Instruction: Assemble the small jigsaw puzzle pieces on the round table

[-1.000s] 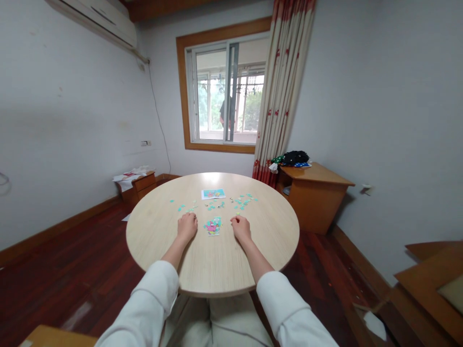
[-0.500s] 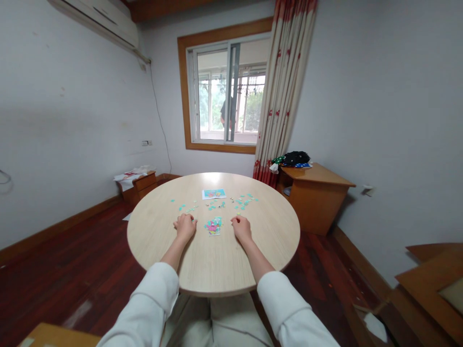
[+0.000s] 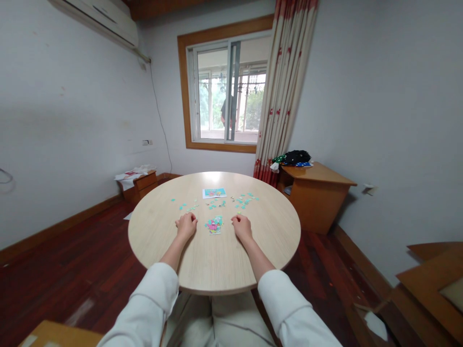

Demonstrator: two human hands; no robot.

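pink-printed puzzle [image 3: 214, 225], markings unreadable, near right hand [image 3: 241, 226]

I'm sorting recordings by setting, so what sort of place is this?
Probably a room in a home, though it could be an office: a round table bearing a partly assembled puzzle, a patterned curtain beside a sliding window, and an air conditioner.
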